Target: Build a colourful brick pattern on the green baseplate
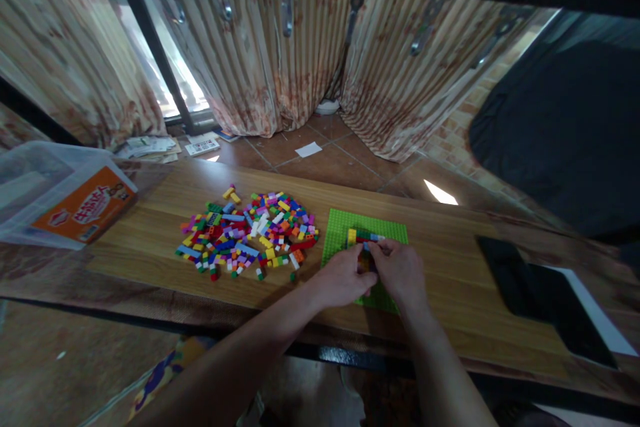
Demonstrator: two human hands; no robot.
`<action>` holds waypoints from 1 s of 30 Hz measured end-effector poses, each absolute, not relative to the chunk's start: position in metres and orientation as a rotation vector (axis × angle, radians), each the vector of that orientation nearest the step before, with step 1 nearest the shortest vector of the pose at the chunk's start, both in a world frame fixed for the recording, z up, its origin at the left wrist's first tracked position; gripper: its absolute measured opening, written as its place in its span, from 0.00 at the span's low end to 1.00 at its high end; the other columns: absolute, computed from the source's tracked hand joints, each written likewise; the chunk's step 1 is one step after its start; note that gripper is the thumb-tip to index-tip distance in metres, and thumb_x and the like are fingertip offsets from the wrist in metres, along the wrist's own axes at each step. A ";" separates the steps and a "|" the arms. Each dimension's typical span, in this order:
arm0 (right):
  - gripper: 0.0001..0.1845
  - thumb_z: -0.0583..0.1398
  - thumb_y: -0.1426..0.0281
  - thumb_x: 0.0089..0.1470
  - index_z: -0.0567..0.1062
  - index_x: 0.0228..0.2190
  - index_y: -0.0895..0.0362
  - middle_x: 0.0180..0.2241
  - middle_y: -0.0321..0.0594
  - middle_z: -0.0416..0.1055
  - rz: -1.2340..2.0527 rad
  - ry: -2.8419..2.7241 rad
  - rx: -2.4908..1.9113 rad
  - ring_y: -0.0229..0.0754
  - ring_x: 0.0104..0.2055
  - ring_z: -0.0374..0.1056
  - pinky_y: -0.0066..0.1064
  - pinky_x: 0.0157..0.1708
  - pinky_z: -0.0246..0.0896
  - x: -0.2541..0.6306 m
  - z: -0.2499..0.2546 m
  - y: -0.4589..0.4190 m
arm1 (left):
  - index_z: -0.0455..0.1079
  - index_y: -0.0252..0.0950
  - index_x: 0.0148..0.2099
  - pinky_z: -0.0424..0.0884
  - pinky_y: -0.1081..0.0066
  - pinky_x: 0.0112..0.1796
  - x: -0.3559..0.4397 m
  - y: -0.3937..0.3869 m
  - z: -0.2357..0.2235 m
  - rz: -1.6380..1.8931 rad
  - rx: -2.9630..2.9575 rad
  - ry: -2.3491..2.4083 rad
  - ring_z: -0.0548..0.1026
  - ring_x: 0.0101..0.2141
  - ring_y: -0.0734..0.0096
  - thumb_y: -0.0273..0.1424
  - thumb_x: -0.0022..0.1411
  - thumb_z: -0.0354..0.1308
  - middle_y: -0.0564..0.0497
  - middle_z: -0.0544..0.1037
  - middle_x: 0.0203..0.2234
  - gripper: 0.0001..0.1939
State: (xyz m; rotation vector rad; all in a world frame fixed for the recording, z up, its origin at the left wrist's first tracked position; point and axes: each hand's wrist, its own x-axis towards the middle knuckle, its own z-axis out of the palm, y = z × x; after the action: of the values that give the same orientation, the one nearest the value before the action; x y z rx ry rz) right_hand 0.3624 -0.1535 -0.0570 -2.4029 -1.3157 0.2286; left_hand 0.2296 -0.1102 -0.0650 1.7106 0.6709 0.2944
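Observation:
My left hand [344, 276] and my right hand [401, 269] meet over a green studded baseplate [335, 225]. A small blue toy brick [367, 247] shows between their fingertips, and both hands are closed around it. My fingers partly hide the low brick build on the plate beneath them. At its left end stands a yellow brick [352, 236]. Behind my fingertips runs a row of dark green, red and light blue bricks. To the left of the plate lies a wide pile of loose, many-coloured toy bricks [250, 233].
A clear plastic bin [30, 200] with an orange label stands at the left end of the wooden table [450, 260]. On the right lie dark flat objects [515, 277] and a white sheet [597, 313]. Striped curtains [300, 60] hang beyond the table.

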 end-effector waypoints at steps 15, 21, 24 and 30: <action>0.15 0.58 0.60 0.52 0.79 0.24 0.55 0.23 0.41 0.76 0.301 -1.317 -2.323 0.41 0.25 0.68 0.30 0.25 0.53 0.371 -0.059 -0.149 | 0.55 0.25 0.61 0.72 0.59 0.38 0.232 -0.120 -0.055 0.149 2.187 0.844 0.77 0.38 0.52 0.31 0.57 0.51 0.38 0.78 0.34 0.31; 0.15 0.60 0.60 0.50 0.78 0.21 0.57 0.21 0.39 0.74 0.395 -1.253 -2.167 0.39 0.25 0.67 0.29 0.25 0.53 0.372 -0.059 -0.149 | 0.53 0.24 0.63 0.72 0.61 0.41 0.233 -0.124 -0.053 0.138 2.193 0.879 0.76 0.40 0.54 0.32 0.58 0.51 0.39 0.79 0.36 0.33; 0.17 0.61 0.57 0.48 0.77 0.22 0.59 0.19 0.37 0.70 0.466 -1.043 -1.991 0.37 0.22 0.64 0.28 0.23 0.53 0.380 -0.058 -0.153 | 0.51 0.26 0.65 0.71 0.65 0.39 0.228 -0.123 -0.044 0.141 2.171 0.915 0.77 0.39 0.57 0.34 0.60 0.52 0.40 0.79 0.36 0.34; 0.16 0.64 0.57 0.42 0.75 0.26 0.59 0.18 0.31 0.65 0.694 -0.421 -1.596 0.30 0.16 0.54 0.23 0.14 0.48 0.398 -0.058 -0.158 | 0.53 0.30 0.65 0.71 0.67 0.38 0.210 -0.099 -0.031 0.294 2.144 1.020 0.77 0.34 0.63 0.35 0.64 0.49 0.46 0.80 0.33 0.30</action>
State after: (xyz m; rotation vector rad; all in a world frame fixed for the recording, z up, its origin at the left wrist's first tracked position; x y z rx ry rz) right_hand 0.3983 -0.1579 -0.0582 -1.5959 -0.4212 0.6943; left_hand 0.2102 -0.0987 -0.0308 2.1436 1.0201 0.2937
